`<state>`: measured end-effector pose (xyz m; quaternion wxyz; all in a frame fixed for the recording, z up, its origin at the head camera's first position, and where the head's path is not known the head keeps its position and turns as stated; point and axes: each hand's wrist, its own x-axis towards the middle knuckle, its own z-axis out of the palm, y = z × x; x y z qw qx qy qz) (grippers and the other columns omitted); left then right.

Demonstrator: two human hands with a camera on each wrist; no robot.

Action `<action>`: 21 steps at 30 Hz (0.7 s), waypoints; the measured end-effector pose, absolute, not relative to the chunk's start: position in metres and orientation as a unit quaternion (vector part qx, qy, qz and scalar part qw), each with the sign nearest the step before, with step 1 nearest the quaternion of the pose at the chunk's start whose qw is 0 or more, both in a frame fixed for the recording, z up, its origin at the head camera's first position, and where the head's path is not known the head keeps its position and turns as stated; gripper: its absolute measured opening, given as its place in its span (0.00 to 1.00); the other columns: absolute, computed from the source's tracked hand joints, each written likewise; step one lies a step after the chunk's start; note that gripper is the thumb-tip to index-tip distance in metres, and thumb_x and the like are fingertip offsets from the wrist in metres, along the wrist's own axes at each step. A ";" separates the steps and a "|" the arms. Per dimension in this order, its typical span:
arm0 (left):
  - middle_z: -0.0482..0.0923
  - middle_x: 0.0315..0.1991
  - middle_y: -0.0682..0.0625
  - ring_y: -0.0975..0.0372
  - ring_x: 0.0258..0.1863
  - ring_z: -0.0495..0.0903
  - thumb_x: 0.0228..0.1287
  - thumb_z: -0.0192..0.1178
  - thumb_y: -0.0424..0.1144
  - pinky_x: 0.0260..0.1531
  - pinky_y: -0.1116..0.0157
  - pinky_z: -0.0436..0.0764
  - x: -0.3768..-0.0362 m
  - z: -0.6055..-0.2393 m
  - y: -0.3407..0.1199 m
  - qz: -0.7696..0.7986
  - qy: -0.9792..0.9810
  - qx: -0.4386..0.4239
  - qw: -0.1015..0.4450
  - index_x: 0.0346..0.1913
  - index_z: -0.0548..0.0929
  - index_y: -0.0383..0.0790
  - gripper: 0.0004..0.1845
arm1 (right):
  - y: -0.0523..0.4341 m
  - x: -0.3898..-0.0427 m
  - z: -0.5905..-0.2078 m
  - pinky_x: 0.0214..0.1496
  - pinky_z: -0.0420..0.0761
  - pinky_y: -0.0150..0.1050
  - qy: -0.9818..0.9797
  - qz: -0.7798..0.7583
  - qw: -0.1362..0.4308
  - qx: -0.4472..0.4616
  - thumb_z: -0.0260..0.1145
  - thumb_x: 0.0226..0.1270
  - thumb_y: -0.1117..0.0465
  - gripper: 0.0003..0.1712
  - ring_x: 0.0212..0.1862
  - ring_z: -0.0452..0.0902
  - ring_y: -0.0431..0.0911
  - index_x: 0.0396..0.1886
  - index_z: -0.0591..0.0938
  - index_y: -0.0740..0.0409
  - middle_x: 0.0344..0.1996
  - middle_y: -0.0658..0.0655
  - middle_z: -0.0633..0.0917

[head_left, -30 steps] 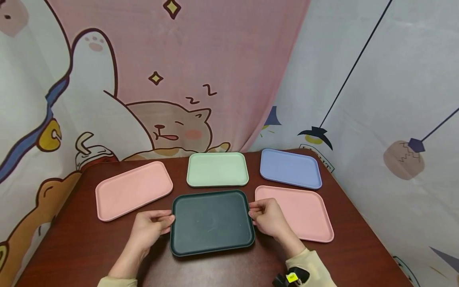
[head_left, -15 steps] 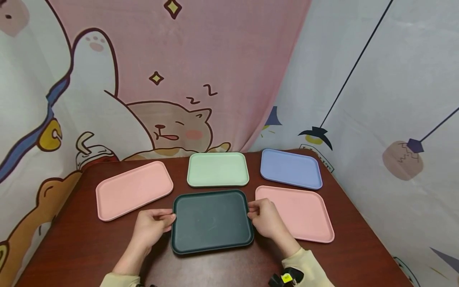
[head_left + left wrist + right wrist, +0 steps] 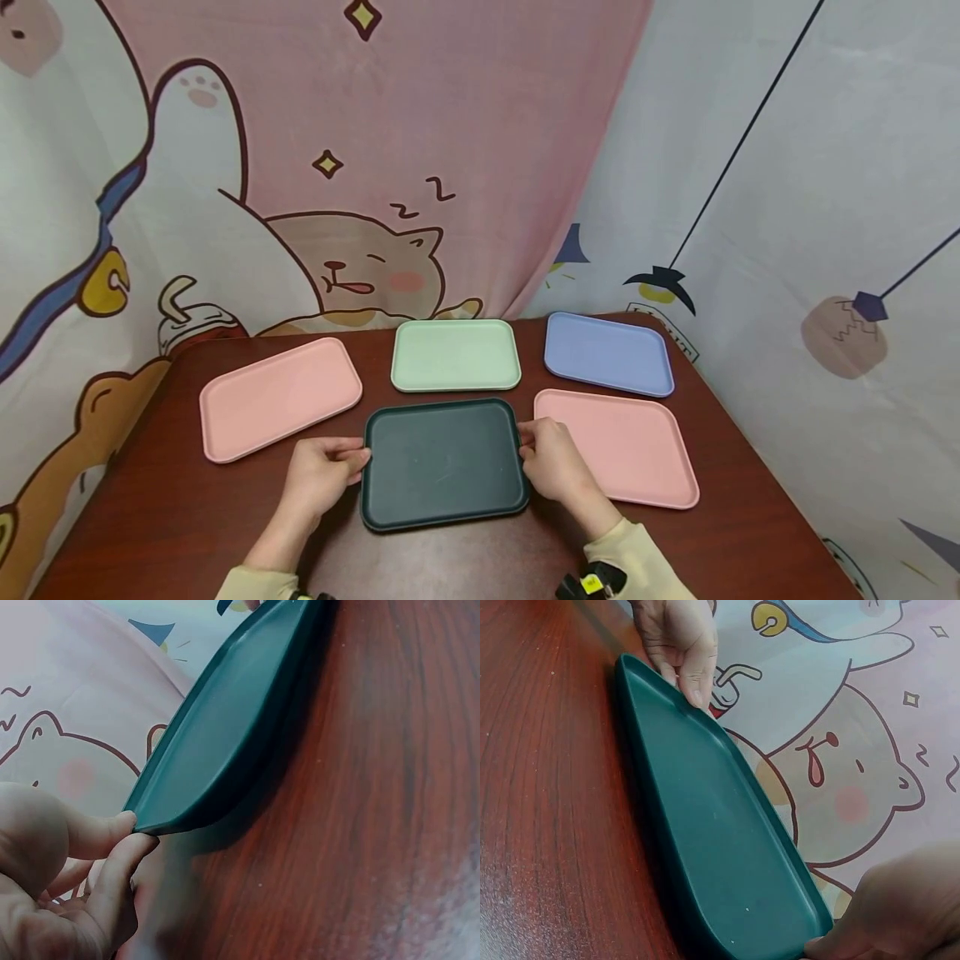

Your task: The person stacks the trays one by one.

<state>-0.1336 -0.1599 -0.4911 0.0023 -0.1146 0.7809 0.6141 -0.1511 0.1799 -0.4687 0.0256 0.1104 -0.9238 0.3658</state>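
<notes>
Just behind the hands, on the wearer's side, pale yellow sleeves [image 3: 641,562] end at the wrists, with a black device [image 3: 592,581] at the right one. The left hand [image 3: 318,475] pinches the left edge of a dark green tray [image 3: 446,465], thumb above and fingers below in the left wrist view; the right hand [image 3: 557,461] grips the opposite edge. So the tray spans the space between the hands — its shadow falls on the brown table [image 3: 442,567] beneath.

Right of the right hand, partly hidden by it, lies one pink tray [image 3: 630,454]. Ahead of the left hand and out to its left, a second pink tray [image 3: 281,400] lies at a slant. Farther out, beyond the gap between the hands, is a light green tray [image 3: 455,356] — and to its right, past the right hand, a blue tray [image 3: 608,353]. Behind them all hangs a printed cloth [image 3: 487,125] with cartoon animals.
</notes>
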 end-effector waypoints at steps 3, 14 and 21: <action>0.89 0.37 0.38 0.58 0.35 0.88 0.67 0.69 0.23 0.31 0.66 0.90 -0.134 -0.492 -0.160 0.610 0.784 -0.114 0.000 0.51 0.87 0.21 0.11 | 0.179 -0.152 -0.469 0.41 0.89 0.46 -0.928 0.355 0.026 0.114 0.65 0.62 0.83 0.20 0.39 0.86 0.49 0.54 0.85 0.77 0.34 0.59 0.90; 0.89 0.36 0.39 0.57 0.36 0.88 0.67 0.69 0.22 0.32 0.66 0.90 -0.137 -0.495 -0.158 0.603 0.790 -0.111 -0.006 0.50 0.88 0.21 0.11 | 0.179 -0.153 -0.472 0.44 0.90 0.49 -0.939 0.322 0.029 0.118 0.67 0.61 0.82 0.19 0.45 0.87 0.54 0.52 0.86 0.76 0.41 0.64 0.90; 0.89 0.36 0.39 0.57 0.36 0.88 0.67 0.69 0.23 0.32 0.67 0.90 -0.138 -0.497 -0.158 0.595 0.796 -0.110 -0.007 0.50 0.88 0.22 0.11 | 0.178 -0.154 -0.473 0.46 0.90 0.51 -0.940 0.318 0.033 0.118 0.67 0.61 0.81 0.18 0.46 0.88 0.56 0.52 0.86 0.77 0.40 0.64 0.90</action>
